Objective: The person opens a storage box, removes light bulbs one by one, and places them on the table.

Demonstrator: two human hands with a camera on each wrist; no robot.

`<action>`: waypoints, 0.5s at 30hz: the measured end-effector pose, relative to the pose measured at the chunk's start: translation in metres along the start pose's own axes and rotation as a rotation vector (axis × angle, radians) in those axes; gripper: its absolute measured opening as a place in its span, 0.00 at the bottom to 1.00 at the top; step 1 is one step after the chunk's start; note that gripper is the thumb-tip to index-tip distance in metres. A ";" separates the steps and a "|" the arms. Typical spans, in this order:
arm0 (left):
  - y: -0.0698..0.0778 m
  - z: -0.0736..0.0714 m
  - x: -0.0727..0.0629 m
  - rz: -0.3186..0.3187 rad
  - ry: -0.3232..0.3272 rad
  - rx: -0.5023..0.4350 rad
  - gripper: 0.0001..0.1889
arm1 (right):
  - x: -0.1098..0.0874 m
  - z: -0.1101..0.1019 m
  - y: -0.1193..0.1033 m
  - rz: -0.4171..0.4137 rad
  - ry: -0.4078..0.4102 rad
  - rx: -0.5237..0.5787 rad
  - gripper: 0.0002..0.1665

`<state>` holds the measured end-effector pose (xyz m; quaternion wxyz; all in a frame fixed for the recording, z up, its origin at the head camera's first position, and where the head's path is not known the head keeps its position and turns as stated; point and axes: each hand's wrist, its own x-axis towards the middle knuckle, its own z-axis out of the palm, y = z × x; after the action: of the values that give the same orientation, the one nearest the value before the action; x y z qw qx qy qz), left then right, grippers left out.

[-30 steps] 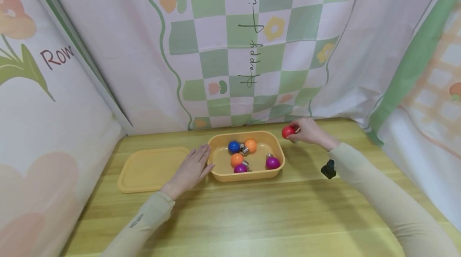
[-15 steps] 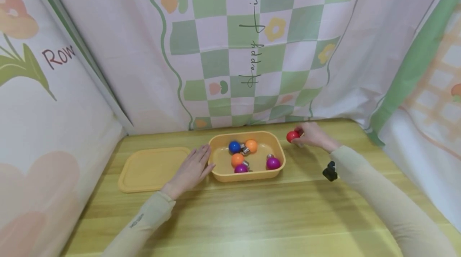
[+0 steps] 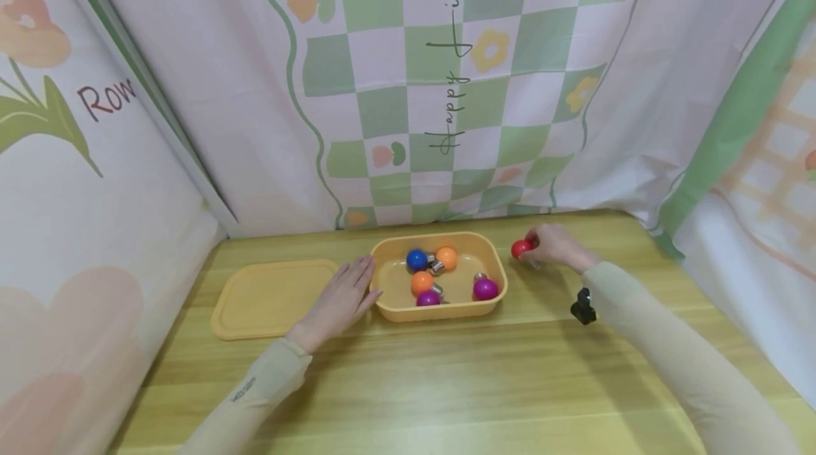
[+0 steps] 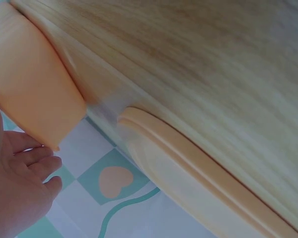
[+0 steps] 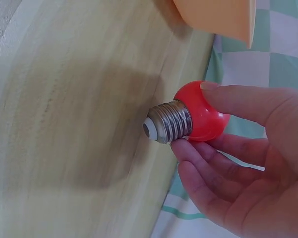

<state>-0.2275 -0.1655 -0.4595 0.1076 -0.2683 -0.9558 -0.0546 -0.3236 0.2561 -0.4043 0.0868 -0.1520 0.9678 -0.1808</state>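
"Where is the red bulb (image 5: 204,113)?"

"In the right hand (image 3: 556,246). The thumb (image 5: 228,99) pinches one side and the fingers hold the other. The silver screw end sticks out, away from the palm."

"Is the bulb inside the tub (image 3: 440,312)?"

"No, it's outside, near the tub's right end. There's a gap between them. It's close to the back of the wooden table (image 3: 446,384). I can't tell if it touches the wood. There's a big shadow beside it."

"What's in the tub?"

"More bulbs with silver ends. The blue bulb (image 3: 416,260) is at the back, next to one of the two orange bulbs (image 3: 421,283). The other orange one is closer to the front. The two purple bulbs (image 3: 486,290) are at the front, one near the middle and one on the right."

"And the left hand (image 3: 338,301)?"

"It touches the tub's left end. Its fingers are pretty straight and they don't grab anything."

"What's past that?"

"A flat yellow lid (image 3: 270,302), lying left of the tub. The left hand hides a bit of it. Behind everything hangs a green and white checked cloth (image 3: 427,111) that says 'Happy Life' sideways."
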 end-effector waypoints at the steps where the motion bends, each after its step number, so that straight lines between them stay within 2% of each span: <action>1: 0.000 0.000 0.000 -0.001 -0.001 -0.001 0.33 | 0.001 0.000 0.001 0.002 -0.002 0.000 0.27; 15: -0.001 0.000 0.001 -0.005 -0.020 -0.004 0.33 | 0.006 0.006 0.004 0.018 -0.014 0.018 0.25</action>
<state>-0.2289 -0.1655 -0.4594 0.0974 -0.2667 -0.9573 -0.0542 -0.3291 0.2560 -0.4121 0.0965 -0.1439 0.9669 -0.1875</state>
